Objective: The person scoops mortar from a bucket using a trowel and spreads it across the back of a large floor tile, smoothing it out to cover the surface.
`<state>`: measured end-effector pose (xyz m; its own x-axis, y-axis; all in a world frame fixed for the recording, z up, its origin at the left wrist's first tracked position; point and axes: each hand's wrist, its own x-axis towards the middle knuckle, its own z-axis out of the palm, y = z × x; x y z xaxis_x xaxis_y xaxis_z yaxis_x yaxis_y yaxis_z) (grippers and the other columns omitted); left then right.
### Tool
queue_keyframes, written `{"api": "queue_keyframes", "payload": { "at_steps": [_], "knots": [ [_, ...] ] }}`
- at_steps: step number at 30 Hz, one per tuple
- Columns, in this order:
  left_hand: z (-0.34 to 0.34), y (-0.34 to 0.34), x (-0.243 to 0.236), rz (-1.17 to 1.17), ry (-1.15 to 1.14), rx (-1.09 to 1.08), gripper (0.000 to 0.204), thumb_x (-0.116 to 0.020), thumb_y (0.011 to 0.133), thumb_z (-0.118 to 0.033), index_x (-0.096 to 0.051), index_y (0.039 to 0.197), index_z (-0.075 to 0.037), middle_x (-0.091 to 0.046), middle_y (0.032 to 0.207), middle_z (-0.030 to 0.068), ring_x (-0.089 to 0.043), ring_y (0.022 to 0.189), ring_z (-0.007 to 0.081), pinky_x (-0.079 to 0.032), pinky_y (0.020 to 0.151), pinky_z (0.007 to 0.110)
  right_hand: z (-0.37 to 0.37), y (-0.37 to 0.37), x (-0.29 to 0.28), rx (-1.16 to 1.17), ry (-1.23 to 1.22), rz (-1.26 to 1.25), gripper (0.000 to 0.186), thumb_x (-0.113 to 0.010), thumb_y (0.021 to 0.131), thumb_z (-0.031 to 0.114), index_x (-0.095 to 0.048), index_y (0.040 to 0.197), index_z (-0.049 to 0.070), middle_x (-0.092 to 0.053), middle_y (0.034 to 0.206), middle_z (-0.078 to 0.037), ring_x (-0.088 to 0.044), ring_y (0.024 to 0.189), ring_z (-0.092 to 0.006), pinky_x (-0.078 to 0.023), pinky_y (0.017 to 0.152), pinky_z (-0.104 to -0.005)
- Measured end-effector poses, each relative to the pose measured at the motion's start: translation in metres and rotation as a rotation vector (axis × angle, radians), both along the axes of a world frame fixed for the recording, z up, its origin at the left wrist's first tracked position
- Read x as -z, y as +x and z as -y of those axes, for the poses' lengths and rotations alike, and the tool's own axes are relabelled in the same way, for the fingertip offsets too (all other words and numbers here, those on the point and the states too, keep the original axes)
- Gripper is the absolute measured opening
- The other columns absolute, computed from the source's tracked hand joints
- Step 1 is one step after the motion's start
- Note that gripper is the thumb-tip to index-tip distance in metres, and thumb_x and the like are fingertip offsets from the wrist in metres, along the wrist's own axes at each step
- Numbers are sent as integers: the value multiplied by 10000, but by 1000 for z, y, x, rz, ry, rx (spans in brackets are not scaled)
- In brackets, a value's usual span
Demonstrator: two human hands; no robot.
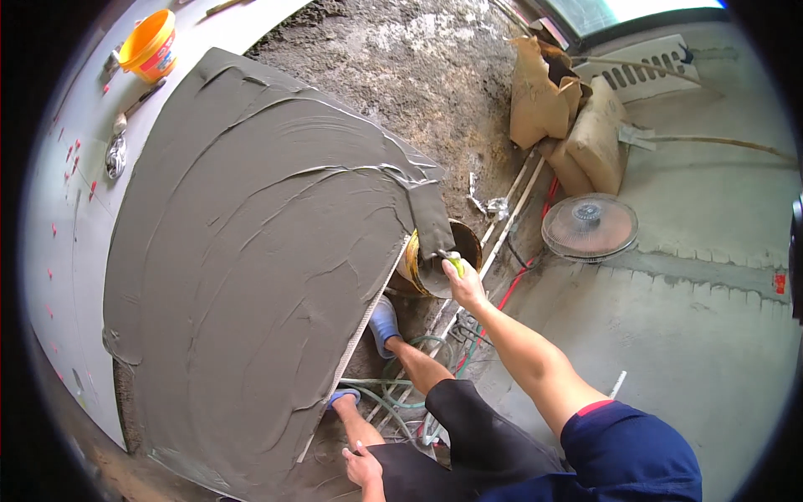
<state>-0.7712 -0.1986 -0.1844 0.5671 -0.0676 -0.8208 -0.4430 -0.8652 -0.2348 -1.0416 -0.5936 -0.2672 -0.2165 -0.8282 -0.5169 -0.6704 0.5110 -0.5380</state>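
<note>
My right hand (467, 283) is closed round the yellow-green handle of a trowel (430, 219). The trowel's broad blade is coated in grey mortar and lies over the right corner of a large tile (251, 276) spread with wet grey mortar. Just under the blade stands a round bucket (410, 263), partly hidden by it, its rim streaked yellow and dark. My left hand (363, 468) is empty beside my dark-clothed leg, its fingers loosely bent and apart. Swirling ridges mark the mortar on the tile.
Torn brown paper bags (577, 125) and a round fan grille (590, 226) lie to the right. White and red pipes (514, 205) and a green hose (427, 347) run along the floor. An orange bucket (150, 48) and a hammer-like tool (125, 121) lie on pale tiles at left.
</note>
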Motion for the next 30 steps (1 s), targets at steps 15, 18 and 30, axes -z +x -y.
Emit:
{"api": "queue_keyframes", "payload": {
  "at_steps": [15, 18, 30],
  "knots": [
    [5, -19, -29, 34, 1, 112, 587, -488, 954, -454, -470, 1269, 41, -614, 1130, 286, -609, 1019, 444, -477, 885, 511, -64, -130, -41, -872, 87, -704, 382, -589, 896, 326, -567, 1240, 161, -548, 992, -150, -585, 948, -335, -482, 723, -464],
    [9, -28, -24, -20, 10, 35, 580, -521, 936, -463, -477, 1246, 25, -632, 1103, 258, -623, 1009, 427, -487, 861, 521, -79, -189, 19, -910, 132, -650, 416, -594, 870, 227, -553, 1278, 164, -527, 1173, -165, -518, 1128, -359, -486, 846, -479],
    [50, -48, -47, 52, -251, 17, 420, -573, 916, -393, -536, 1165, -57, -634, 1058, 201, -613, 1000, 403, -506, 842, 478, -66, -11, 3, -1204, 428, -300, 244, -556, 849, 225, -647, 1041, 105, -626, 1111, -132, -620, 992, -386, -528, 829, -445]
  ]
}}
